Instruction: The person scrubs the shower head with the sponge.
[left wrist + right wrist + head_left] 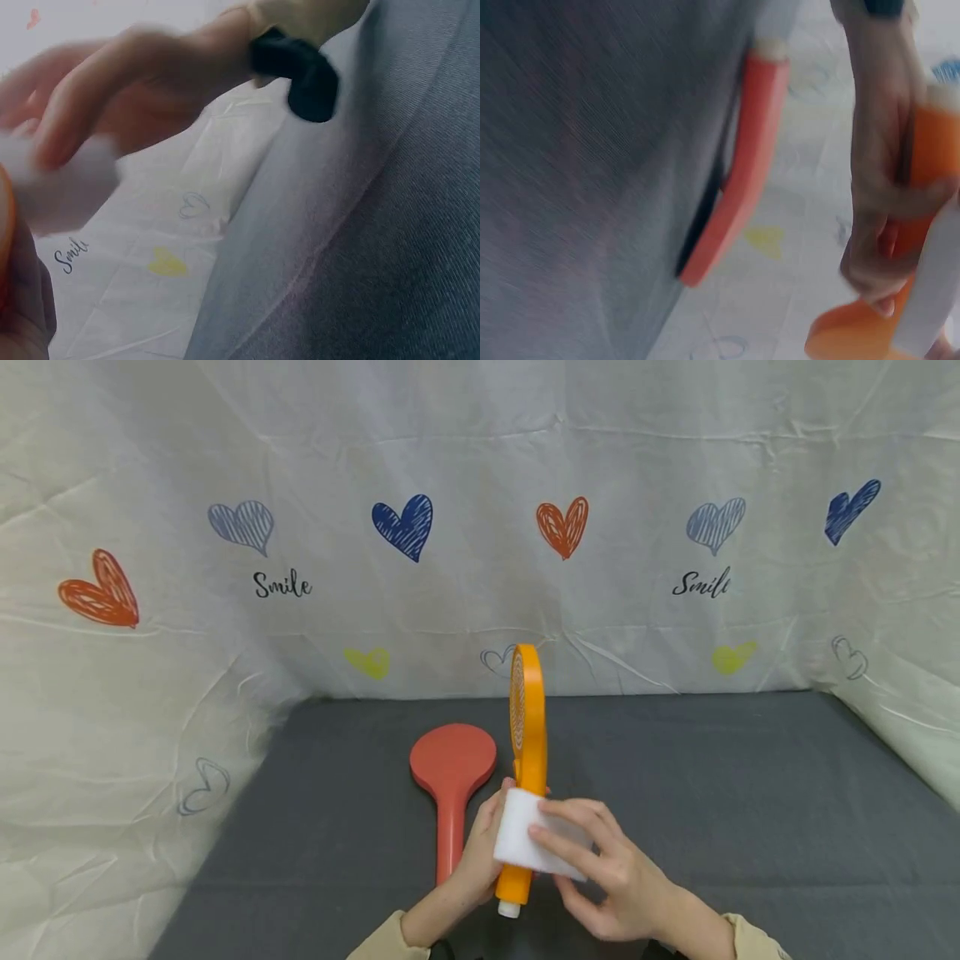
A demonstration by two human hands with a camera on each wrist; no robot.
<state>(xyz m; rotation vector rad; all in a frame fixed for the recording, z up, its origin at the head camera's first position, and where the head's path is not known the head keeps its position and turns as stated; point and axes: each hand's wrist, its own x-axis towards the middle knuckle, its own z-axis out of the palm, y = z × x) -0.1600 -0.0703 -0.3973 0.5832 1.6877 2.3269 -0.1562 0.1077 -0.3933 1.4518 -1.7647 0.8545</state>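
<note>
While left grip point(477, 850) holds orange showerhead point(533, 727) | right grip point(611, 868) holds white pad point(516, 835)

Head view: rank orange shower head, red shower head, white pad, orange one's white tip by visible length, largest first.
1. Orange shower head
2. Red shower head, partly hidden
3. White pad
4. White tip
Orange looks nearer the camera, so true orange-versus-red size is unsure.

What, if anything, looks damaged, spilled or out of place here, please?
Nothing stands out as damaged or spilled. The red shower head lies on the dark table; the left hand holds the orange shower head while the right hand holds a white pad against it. The pale backdrop is merely creased.
</note>
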